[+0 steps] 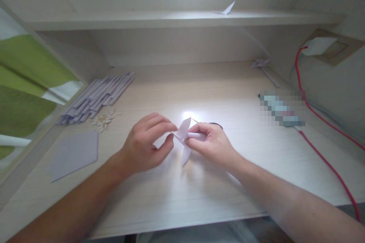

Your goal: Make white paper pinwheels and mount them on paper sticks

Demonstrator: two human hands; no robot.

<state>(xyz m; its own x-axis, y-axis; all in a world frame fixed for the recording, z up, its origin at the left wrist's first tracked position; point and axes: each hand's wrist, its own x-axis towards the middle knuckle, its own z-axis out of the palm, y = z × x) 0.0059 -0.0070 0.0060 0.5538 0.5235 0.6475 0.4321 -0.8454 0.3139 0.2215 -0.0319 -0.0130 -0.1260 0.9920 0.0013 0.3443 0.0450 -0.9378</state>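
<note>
Both forearms reached in from the near edge of the counter (234,83). At its middle, the left hand (144,144) pinched one point of a folded white paper pinwheel (184,136) between thumb and fingertips, while the right hand (209,142) held a closed grip on its rolled paper stick. Rolled paper tubes (98,97) lay far left, beside a flat paper sheet (75,153); a red cable (325,159) ran along the right.

Both hands (146,142) (209,142) meet fingertip to fingertip, pinching.
</note>
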